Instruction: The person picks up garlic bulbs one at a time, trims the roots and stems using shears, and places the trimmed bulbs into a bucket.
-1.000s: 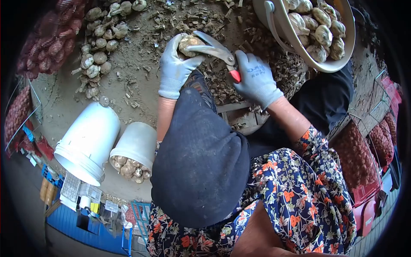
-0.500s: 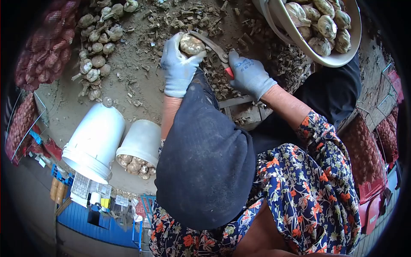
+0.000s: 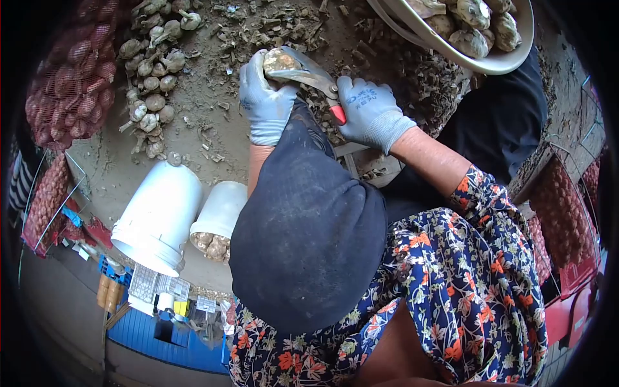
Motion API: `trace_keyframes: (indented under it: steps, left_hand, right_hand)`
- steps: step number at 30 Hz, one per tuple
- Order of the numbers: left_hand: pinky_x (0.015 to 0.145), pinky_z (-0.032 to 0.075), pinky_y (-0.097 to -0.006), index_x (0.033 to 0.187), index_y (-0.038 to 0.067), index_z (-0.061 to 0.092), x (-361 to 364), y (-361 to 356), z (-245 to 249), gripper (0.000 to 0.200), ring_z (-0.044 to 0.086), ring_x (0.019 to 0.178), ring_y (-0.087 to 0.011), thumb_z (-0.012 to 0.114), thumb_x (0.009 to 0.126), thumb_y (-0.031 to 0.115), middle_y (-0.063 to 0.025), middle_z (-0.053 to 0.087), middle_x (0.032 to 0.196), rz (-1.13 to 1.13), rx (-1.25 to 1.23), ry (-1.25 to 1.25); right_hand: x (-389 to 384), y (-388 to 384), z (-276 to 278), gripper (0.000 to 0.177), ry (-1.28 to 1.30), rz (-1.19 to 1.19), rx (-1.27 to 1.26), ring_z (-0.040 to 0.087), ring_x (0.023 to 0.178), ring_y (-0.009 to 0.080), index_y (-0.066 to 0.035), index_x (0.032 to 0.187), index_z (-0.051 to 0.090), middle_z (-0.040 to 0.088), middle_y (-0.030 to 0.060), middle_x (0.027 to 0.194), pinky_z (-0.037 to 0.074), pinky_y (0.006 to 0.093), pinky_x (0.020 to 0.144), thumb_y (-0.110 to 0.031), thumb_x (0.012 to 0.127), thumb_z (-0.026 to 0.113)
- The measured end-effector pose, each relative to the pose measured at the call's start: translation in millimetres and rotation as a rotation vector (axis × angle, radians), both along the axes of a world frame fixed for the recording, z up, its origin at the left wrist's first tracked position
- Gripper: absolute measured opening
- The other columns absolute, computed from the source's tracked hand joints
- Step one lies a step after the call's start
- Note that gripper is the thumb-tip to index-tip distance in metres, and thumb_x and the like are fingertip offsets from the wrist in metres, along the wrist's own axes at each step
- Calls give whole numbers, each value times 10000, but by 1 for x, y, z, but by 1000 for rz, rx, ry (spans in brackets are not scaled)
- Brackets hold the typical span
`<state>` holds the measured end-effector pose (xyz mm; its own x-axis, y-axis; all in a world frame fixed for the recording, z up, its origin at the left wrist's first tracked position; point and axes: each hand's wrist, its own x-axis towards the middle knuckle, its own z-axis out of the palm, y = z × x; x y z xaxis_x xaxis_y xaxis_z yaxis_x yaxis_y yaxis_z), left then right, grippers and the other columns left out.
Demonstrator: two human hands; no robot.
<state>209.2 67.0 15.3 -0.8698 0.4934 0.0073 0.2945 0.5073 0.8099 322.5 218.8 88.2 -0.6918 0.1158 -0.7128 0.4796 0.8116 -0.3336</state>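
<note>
In the frame's upper middle, the grey-gloved left hand (image 3: 265, 97) grips a pale, dirty garlic bulb (image 3: 278, 60) at its fingertips. The grey-gloved right hand (image 3: 371, 113) clenches red-handled metal shears (image 3: 314, 76), blades touching the bulb.

Bulb (image 3: 278, 60) in left hand (image 3: 265, 97) — basin (image 3: 496, 62) right

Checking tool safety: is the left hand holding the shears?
No, the right hand grips the red-handled shears, while the left hand holds a garlic bulb.

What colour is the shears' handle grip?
Red, peeking out of the gloved right hand; the shears show best in the head view.
</note>
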Motion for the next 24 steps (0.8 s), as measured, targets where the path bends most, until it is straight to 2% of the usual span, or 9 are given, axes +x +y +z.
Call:
trace_keyframes:
  steps: [2,3,10,12,16,17,18,20,24]
  left_hand:
    - [783,484,-378,1133,15,542,3,3,6,600,576,885,-318,737,570,85,-151,561,969,6,19,115]
    - [776,489,-376,1125,15,546,4,2,7,587,578,873,-314,736,575,85,-150,562,971,0,21,119]
    - [787,491,-362,1139,15,547,14,-6,-13,638,583,891,-294,812,569,126,-142,565,968,36,-63,98]
    - [806,491,-355,1153,10,542,18,-5,-14,695,583,929,-279,866,555,154,-137,564,978,76,108,-16]
    - [844,492,-319,1161,-1,540,14,-8,-18,685,581,947,-214,872,576,124,-122,563,1046,172,244,-220]
    - [844,492,-319,1161,-1,540,12,-9,-20,685,581,947,-214,872,576,124,-122,563,1046,167,247,-210]
    - [848,492,-318,1170,-3,535,11,-12,-22,686,579,957,-210,865,580,107,-115,552,1065,144,235,-214]
    - [856,490,-315,1188,-7,526,7,-16,-27,689,574,976,-201,852,586,74,-102,529,1104,93,212,-228]
    - [892,483,-306,1209,-10,519,7,-10,-4,686,575,1010,-191,783,577,-39,-87,513,1139,54,296,-449]
  right_hand:
    - [-1,1,2,447,-15,13,-31,638,904,375,-6,1059,477,632,227,969,477,474,800,-341,788,596]
    - [0,0,2,394,-27,20,-61,637,865,399,-5,1045,458,628,236,937,481,484,784,-280,793,583]
    - [12,3,-29,367,-8,33,-113,636,849,414,0,1016,465,638,258,896,497,483,763,-293,818,565]
    - [24,3,-50,343,-15,-180,-142,627,852,424,3,986,476,636,267,869,489,491,765,-309,854,531]
    - [37,0,-47,349,54,-314,-130,616,850,437,-8,976,482,636,269,852,475,512,751,-338,872,520]
    - [29,3,-33,413,-49,-309,-167,618,942,390,-16,1052,513,629,257,988,472,474,826,-378,855,540]
    - [28,2,-27,413,-43,-314,-169,618,942,390,-16,1052,513,629,257,988,472,474,826,-378,855,540]
    - [27,3,-19,446,230,-110,8,608,960,371,-32,1080,506,613,225,1021,455,484,836,-389,820,572]
    - [17,10,-10,474,125,33,63,606,970,359,-41,1123,496,606,204,1043,447,487,837,-393,817,582]
